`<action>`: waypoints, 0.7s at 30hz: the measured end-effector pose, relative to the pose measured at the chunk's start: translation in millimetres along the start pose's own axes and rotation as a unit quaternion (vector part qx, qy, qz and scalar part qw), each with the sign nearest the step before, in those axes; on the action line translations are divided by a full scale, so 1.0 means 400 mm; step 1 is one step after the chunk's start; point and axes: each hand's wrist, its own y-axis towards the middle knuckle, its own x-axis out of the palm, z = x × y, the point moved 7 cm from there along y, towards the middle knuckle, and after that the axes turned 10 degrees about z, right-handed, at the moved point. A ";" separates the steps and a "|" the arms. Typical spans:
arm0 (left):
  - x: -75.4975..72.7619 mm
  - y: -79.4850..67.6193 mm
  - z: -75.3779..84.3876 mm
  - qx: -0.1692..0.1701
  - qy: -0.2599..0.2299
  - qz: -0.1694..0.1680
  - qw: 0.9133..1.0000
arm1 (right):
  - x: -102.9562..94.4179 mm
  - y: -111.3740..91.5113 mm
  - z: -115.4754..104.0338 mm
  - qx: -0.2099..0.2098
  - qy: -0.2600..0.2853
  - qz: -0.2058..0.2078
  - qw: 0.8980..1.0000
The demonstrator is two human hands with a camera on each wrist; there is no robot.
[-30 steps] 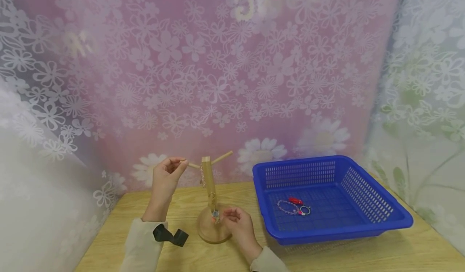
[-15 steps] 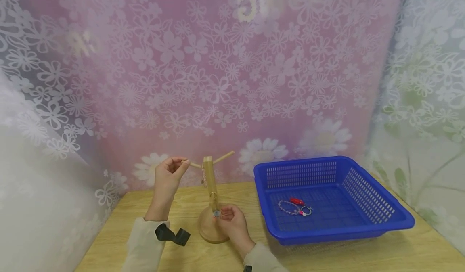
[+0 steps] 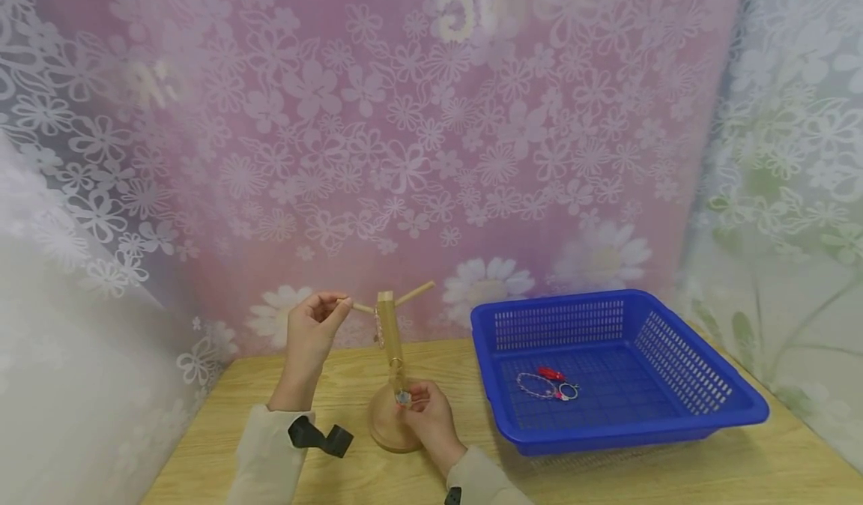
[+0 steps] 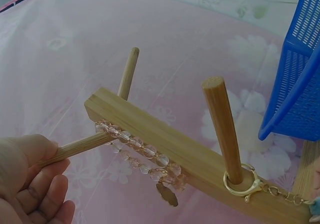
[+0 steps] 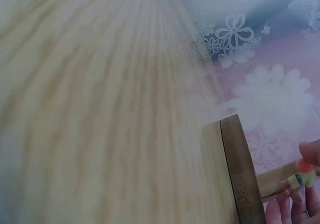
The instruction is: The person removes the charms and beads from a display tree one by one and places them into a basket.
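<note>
My left hand (image 3: 313, 329) pinches the end of an upper peg (image 4: 82, 148) on a wooden stand (image 3: 389, 336) with a round base. On that peg, against the post, hangs a bracelet of clear pinkish beads (image 4: 136, 145) with a small leaf-shaped charm (image 4: 167, 194). A gold keychain ring (image 4: 255, 187) encircles the front peg (image 4: 223, 129), and its short chain runs down the post. Low on the stand, my right hand (image 3: 434, 419) holds the keychain's colourful charm (image 5: 303, 176) between thumb and fingers; part of it is hidden by them.
A blue plastic basket (image 3: 634, 426) stands on the wooden table (image 3: 337, 385) at the right. Inside lie a beaded bracelet (image 3: 533, 394), a red tassel-like piece (image 3: 551, 374) and a ring (image 3: 568, 391). Behind hangs a floral curtain (image 3: 431, 153).
My right hand has moved slightly left, closing in on the keychain's charm at the post. The left hand keeps its pinch on the peg.
</note>
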 end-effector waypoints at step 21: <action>-0.001 0.003 -0.001 0.003 -0.004 0.003 1.000 | -0.010 -0.006 0.004 0.031 0.049 -0.060 0.997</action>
